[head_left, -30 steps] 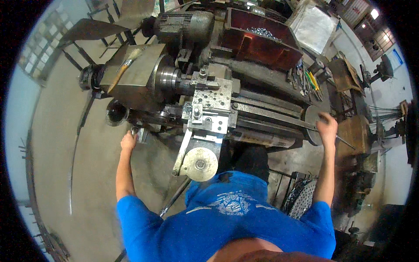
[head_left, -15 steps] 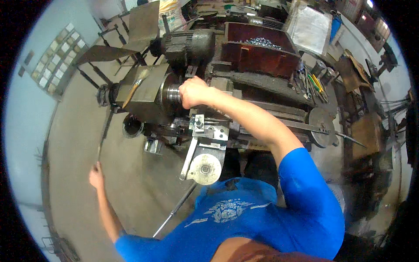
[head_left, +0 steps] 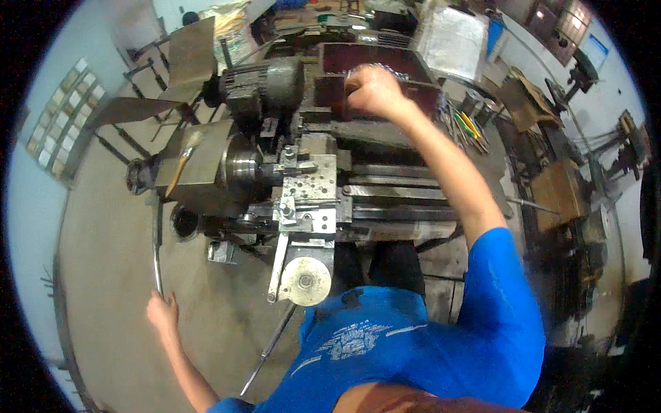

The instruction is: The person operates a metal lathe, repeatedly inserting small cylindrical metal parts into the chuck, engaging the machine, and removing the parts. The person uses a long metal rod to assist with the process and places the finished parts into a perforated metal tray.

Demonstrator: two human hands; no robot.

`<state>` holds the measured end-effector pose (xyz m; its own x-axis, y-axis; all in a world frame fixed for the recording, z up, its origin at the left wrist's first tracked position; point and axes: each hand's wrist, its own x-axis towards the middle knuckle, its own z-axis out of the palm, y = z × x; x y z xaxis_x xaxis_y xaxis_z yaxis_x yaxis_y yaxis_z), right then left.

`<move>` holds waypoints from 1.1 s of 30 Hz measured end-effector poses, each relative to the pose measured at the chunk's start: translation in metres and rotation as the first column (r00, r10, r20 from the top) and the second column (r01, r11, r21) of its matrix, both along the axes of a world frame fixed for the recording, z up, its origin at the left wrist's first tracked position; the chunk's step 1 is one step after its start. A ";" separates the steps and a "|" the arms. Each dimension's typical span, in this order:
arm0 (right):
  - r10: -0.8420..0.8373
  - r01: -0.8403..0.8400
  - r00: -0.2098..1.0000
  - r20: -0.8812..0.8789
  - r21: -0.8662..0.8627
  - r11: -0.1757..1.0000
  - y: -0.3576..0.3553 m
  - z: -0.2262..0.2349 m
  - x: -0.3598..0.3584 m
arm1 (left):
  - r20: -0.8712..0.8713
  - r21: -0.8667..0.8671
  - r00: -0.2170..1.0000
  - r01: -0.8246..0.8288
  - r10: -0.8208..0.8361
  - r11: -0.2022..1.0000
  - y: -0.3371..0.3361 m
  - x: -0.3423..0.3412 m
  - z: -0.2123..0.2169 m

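Left hand [head_left: 162, 313] grips lever [head_left: 157, 265]; right hand [head_left: 375, 93] curled at bin [head_left: 330, 93], hold unclear. Risk: too low a reach bumps bin.

1. One view looks from the wearer's head, high on the near side of the lathe [head_left: 310, 182].
2. It faces steeply down and forward over the lathe; the wearer's blue shirt [head_left: 413, 351] shows at the lathe's near side.
3. It stands near enough that the lathe spreads across the middle.
4. Its fisheye breadth takes in floor [head_left: 110, 241] and wall [head_left: 34, 241] left of the lathe, edges bowing outward.
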<state>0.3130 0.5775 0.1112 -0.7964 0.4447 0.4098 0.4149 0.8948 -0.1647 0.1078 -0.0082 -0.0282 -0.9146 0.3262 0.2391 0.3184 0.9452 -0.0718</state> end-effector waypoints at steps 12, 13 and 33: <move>-0.409 0.436 0.894 -0.181 0.152 0.887 -0.011 -0.057 0.355 | 0.697 0.649 0.651 -0.396 -0.299 0.650 -0.014 -0.124 -0.030; -0.614 0.610 0.787 -0.065 -0.069 0.789 -0.035 -0.055 0.393 | 0.706 0.651 0.657 -0.458 -0.263 0.605 -0.005 -0.122 -0.047; -0.275 0.852 0.138 0.952 0.027 0.523 -0.211 -0.241 0.552 | 0.709 0.660 0.606 -0.392 -0.360 0.640 -0.016 -0.121 -0.033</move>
<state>0.8650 0.3666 -0.1298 0.0616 0.7820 -0.6202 0.9027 0.2214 0.3689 -0.0135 -0.0240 -0.0609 -0.8480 0.3756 -0.3739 -0.1282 0.5392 0.8323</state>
